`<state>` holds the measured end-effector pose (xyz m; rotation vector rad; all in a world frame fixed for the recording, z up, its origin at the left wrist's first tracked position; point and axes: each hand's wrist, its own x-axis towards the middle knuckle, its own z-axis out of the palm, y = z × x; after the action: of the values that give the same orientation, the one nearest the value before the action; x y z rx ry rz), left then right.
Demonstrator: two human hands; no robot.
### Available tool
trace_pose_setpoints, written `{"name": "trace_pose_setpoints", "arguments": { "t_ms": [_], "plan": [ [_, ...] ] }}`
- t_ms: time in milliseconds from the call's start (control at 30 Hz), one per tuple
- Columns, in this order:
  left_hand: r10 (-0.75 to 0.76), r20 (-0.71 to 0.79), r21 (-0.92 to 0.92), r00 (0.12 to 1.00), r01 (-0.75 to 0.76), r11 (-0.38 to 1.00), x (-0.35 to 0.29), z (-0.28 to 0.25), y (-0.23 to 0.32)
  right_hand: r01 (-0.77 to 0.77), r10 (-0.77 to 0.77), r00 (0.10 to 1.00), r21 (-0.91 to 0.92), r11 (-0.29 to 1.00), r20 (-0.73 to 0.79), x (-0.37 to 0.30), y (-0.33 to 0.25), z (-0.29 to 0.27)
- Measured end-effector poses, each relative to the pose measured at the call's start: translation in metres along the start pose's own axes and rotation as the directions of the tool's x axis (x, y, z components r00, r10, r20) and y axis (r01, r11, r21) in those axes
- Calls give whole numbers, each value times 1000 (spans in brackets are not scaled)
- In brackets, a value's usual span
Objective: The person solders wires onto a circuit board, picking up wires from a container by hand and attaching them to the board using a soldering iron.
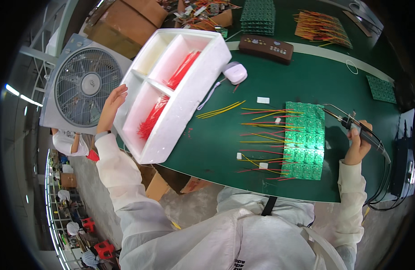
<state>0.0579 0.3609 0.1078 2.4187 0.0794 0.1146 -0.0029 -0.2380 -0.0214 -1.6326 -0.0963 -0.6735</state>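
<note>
1. Bright light fell across the smooth dark-green tabletop [203, 155].
2. Glare whitened the middle of the shiny green rectangular circuit boards [304, 144].
3. A soft shadow darkened the tabletop just right of those boards.
4. 2 glowing white tube lights [12, 90] were overexposed at left.
5. Fisheye distortion bowed straight edges; black filled the corners.
6. Distant lower-left details looked small and indistinct.

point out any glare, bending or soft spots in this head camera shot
Head view: bright glare washes out part of the green circuit board panel; head view: the edges of the green table bow and the picture's corners go black; head view: the ceiling strip light at far left burns out white; head view: the distant red stool looks small and soft.
</note>
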Motion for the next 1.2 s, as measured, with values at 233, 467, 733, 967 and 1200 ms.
{"name": "trace_pose_setpoints", "arguments": {
  "t_ms": [233, 467, 733, 967, 1200],
  "plan": [
    [-59, -200, 537, 978, 160, 828, 6, -11, -119, 16, -15, 999, -33, 999, 33, 1, 1, 4],
    [-62, -67, 560, 996, 89, 823, 14, 4, -82, -30, 30, 1000, 24, 999, -2, 3, -3, 8],
    [25, -28, 158, 999, -21, 987, 14, 18, -56, -28, 27, 999, 21, 999, 31, 3, -4, 7],
    [38, -68, 419, 997, -6, 908, 20, 19, -57, -36, 35, 999, 30, 999, 6, 3, -6, 8],
    [114, -417, 75, 902, -90, 993, 27, -8, -81, -35, 35, 999, 36, 999, 8, 2, -5, 7]
  ]
}}
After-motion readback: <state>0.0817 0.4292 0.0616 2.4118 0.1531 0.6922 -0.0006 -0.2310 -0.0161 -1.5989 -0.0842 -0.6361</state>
